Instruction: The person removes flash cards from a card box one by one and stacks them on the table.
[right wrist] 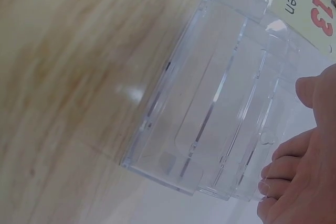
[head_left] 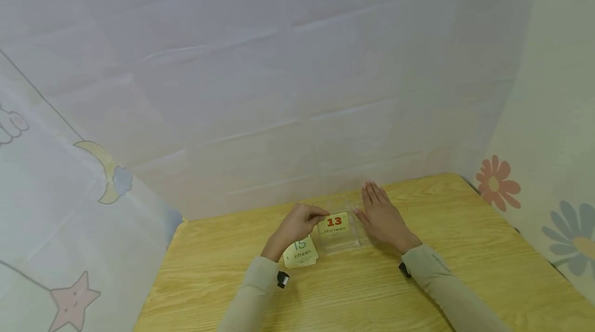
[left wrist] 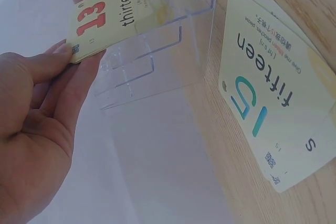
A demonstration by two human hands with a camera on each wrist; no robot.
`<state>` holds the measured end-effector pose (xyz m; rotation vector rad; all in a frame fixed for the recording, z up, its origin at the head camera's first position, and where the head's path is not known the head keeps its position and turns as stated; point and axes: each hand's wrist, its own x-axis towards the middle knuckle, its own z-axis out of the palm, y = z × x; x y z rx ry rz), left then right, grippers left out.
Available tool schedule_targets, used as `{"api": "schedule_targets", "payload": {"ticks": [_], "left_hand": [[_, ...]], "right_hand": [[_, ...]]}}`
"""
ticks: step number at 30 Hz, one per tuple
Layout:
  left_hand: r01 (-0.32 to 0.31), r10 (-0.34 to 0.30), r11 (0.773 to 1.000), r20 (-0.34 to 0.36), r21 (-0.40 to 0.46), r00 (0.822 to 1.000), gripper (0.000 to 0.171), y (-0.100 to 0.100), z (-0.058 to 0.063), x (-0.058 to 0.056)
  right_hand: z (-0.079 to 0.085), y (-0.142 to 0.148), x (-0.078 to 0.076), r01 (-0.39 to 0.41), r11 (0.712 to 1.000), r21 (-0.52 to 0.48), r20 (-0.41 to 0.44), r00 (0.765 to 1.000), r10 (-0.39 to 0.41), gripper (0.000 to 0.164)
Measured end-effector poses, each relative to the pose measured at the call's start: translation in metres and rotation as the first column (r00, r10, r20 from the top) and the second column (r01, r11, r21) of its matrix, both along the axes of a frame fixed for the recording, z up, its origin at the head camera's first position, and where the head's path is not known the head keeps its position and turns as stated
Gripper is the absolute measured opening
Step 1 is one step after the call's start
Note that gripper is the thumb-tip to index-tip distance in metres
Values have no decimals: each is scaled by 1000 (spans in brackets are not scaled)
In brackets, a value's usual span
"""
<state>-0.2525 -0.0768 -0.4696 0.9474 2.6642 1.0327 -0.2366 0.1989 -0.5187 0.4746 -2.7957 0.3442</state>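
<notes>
My left hand (head_left: pixel 297 222) pinches a pale yellow number card (head_left: pixel 335 223) by its edge, thumb in front and fingers behind. A red 13 and the word thirteen face outward, and a second card edge shows below it in the left wrist view. The lower part of this card sits within a clear plastic stepped holder (right wrist: pixel 210 103). Against the holder's right side is my right hand (head_left: pixel 383 218), fingers straight and thumb spread toward the rack. A fifteen card (left wrist: pixel 268 77) lies on top of other cards on the table, just left of the holder.
The wooden table (head_left: pixel 209 265) carries all of this near its back edge. Behind it hangs a pale sheet (head_left: pixel 260 89), with printed sheets at both sides. A dark wrist strap (head_left: pixel 282 279) shows at the left sleeve.
</notes>
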Motion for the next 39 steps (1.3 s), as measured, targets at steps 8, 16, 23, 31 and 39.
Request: {"api": "schedule_targets", "payload": {"ticks": [8,16,23,31,39], "left_hand": [[-21,22,1000,-76,13,997,27,-2,0,-2],[-51,56,997,-94,58,994,24,-5,5,-3],[-77,81,989,-21,123,997,24,-11,8,-3],[-88,56,960,125,265,991,22,-19,12,-6],[-146,88,938,191,316,978,19,-28,16,-6]], "right_hand": [[-1,-1,1,-1,1000,-17,12,1000,1,73],[-2,0,-2,1,1000,-10,16,1000,0,73],[-1,0,0,0,1000,-27,29,1000,1,74],[-1,0,-1,2,1000,-21,24,1000,-2,74],[-2,0,-2,6,1000,-25,33,999,-5,75]]}}
